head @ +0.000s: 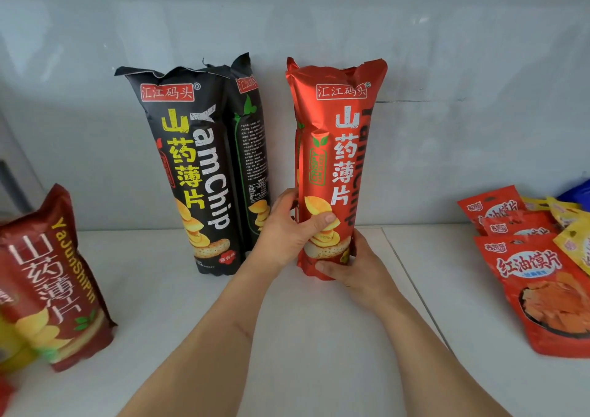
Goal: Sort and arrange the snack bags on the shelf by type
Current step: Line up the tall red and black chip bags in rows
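Observation:
A tall red yam chip bag (338, 148) stands upright near the middle of the white shelf (287, 337). My left hand (287, 228) grips its lower left side, thumb across the front. My right hand (354, 266) wraps around its base from the right. Just left of it stand two tall black yam chip bags (191, 167), one behind the other (252, 135), leaning against the back wall. A dark red yam chip bag (54, 282) leans at the far left.
Several flat red snack pouches (539, 289) lie piled at the right, with yellow pouches (571, 225) and a blue bag (578, 193) behind them. A seam (415, 289) runs across the shelf surface right of my hands. The grey back wall (447, 65) closes the shelf.

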A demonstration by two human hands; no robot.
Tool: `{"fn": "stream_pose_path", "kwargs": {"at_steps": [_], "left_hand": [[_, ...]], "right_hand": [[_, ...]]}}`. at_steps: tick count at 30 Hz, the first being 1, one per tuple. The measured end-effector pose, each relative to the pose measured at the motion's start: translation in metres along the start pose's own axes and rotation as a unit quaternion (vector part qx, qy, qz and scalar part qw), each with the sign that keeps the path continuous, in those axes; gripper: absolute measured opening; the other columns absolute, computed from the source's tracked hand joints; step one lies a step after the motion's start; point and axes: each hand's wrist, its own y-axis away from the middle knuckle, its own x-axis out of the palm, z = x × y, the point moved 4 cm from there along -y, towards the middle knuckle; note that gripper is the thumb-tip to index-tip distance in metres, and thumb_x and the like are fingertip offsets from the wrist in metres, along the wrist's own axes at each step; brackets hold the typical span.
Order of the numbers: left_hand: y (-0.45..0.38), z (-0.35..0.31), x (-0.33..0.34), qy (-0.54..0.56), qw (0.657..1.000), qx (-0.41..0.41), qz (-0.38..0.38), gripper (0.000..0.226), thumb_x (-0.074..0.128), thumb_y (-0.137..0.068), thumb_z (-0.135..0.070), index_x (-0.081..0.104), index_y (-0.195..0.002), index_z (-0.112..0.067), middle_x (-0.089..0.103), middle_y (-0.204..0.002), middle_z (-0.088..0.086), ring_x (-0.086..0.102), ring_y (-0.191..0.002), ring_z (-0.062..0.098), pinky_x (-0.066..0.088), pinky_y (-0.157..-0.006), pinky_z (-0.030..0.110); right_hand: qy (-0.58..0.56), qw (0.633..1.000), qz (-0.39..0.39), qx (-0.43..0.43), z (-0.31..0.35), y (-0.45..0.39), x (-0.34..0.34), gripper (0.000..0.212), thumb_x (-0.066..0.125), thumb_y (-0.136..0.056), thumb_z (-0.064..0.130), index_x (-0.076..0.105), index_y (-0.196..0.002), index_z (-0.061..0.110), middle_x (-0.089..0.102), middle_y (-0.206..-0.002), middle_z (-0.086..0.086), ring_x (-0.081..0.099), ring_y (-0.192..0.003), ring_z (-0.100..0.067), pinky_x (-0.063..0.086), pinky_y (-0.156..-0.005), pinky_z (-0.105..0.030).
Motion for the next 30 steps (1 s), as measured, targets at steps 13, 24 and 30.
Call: {"fn": "stream_pose_path", "kwargs": {"at_steps": [13,24,30], "left_hand": [[0.092,-0.006,-0.073,-0.119,0.951,0.073,-0.274,0.005,0.065,-0.095,-0.031,0.065,-0.095,-0.036,0.07,-0.095,-0.01,0.065,-0.083,-0.006,0.051,-0.073,0.011],[0.071,0.014,-0.145,0.046,0.943,-0.035,-0.329,0.022,0.04,-0.103,-0.051,0.053,-0.112,-0.036,0.057,-0.111,-0.016,0.055,-0.102,-0.002,0.039,-0.084,0.017],[0.046,0.041,-0.149,0.137,0.966,-0.058,-0.212,0.049,0.028,-0.103,-0.057,0.063,-0.126,-0.031,0.071,-0.112,-0.016,0.063,-0.1,-0.01,0.046,-0.083,0.019]], "right_hand": [[0.254,0.966,-0.043,-0.013,0.037,0.072,0.018,0.054,0.064,-0.085,0.053,0.046,-0.128,0.026,0.058,-0.119,0.009,0.057,-0.107,-0.013,0.049,-0.087,-0.03],[0.119,0.987,-0.048,-0.093,0.085,0.024,0.125,0.076,0.073,-0.081,0.048,0.037,-0.145,0.027,0.046,-0.141,0.007,0.044,-0.128,-0.011,0.041,-0.098,-0.027],[0.074,0.988,-0.095,-0.095,0.091,0.001,0.161,0.079,0.077,-0.068,0.055,0.042,-0.137,0.039,0.054,-0.131,0.016,0.05,-0.123,-0.007,0.048,-0.098,-0.035]]}}
